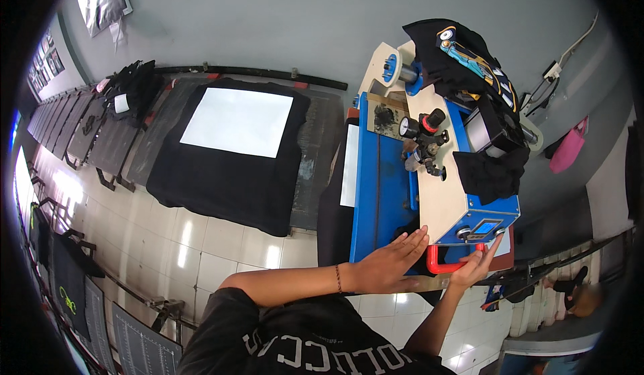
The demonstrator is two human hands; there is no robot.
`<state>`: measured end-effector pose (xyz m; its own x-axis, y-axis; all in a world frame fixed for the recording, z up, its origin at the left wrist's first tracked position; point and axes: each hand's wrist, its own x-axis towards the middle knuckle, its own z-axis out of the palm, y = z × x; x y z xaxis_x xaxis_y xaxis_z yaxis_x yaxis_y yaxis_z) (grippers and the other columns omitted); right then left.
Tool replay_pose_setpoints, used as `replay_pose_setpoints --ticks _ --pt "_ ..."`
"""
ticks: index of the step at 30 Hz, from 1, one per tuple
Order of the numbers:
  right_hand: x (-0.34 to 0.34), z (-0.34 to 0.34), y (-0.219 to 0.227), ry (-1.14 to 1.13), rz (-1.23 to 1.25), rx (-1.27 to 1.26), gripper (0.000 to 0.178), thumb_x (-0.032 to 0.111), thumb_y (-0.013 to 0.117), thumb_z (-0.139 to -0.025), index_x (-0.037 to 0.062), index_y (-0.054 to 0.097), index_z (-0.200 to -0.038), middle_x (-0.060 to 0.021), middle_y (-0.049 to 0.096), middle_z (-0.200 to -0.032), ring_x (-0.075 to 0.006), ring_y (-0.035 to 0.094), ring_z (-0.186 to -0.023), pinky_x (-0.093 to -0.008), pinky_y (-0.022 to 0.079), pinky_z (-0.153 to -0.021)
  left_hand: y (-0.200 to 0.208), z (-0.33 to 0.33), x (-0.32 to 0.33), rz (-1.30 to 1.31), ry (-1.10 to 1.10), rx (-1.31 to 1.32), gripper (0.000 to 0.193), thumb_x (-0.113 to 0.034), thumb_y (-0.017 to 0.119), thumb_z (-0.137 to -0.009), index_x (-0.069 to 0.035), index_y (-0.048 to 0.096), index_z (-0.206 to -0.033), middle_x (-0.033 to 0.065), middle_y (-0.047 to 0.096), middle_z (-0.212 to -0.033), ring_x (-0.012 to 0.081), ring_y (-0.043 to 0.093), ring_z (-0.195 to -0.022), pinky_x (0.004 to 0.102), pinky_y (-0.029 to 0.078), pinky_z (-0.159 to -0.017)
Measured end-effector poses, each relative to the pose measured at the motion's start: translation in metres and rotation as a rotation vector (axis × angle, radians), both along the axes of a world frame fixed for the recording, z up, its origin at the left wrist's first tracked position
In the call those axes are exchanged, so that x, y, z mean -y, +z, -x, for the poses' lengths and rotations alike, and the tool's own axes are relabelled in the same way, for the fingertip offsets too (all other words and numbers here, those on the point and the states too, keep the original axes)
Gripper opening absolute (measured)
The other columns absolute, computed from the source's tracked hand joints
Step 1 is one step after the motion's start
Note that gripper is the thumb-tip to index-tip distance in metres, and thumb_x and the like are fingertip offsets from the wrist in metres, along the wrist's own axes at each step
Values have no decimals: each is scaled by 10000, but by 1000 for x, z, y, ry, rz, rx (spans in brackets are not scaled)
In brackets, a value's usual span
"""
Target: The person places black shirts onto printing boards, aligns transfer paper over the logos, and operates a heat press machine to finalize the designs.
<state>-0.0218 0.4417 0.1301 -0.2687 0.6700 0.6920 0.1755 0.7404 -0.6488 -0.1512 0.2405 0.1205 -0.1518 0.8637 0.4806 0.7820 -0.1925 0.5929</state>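
A blue and cream heat press machine stands in front of me on the right. My left hand lies with its fingers stretched out, the tips at the machine's near cream edge, nothing held. A red handle curves out below the control panel, between my two hands. My right hand is beside the handle, one finger stretched up to a round button at the panel's right side. Under the blue plate, a black cloth with a white sheet shows at the left.
A black shirt with a white sheet lies on a flat platen to the left. Dark garments are heaped farther along the row of platens. Black shirts rest on top of the machine. A person is at the far right.
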Motion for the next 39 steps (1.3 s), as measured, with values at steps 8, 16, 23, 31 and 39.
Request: replay_pose_setpoints --ticks 8,16,23,31,39 --pt "19 0 24 3 110 94 585 121 397 -944 85 322 -1523 -123 604 -809 -150 482 -509 -298 396 -494 15 3 25 66 -76 85 824 -343 600 -943 108 167 -1479 309 152 -1556 390 199 -1461 476 219 -1188" --pt "23 -1 24 -82 85 86 527 154 424 -992 70 333 -1504 -142 625 -852 -193 539 -571 -341 439 -560 -32 -2 193 280 -144 399 519 -265 586 -970 18 471 -1389 220 402 -1487 371 407 -1364 405 346 -1133" --pt "142 48 14 179 145 -131 283 97 495 -984 -4 556 -1241 -121 653 -939 -159 644 -783 -282 500 -675 -124 -25 393 360 619 851 408 -224 596 -961 16 578 -1290 214 661 -1177 242 661 -1023 337 503 -892" --pt "337 292 -94 1124 335 582 225 170 641 -900 26 640 -1072 -134 710 -851 -257 696 -777 -349 530 -698 -115 29 422 219 969 853 367 -187 618 -941 -1 607 -1257 192 670 -1151 256 662 -1000 352 526 -812" --pt "469 508 -186 1119 -379 562 374 197 703 -827 26 574 -1133 -140 618 -1084 -317 583 -1041 -437 464 -896 -103 103 423 261 1024 880 367 -177 618 -938 -10 601 -1264 204 650 -1198 303 651 -1054 368 531 -824"
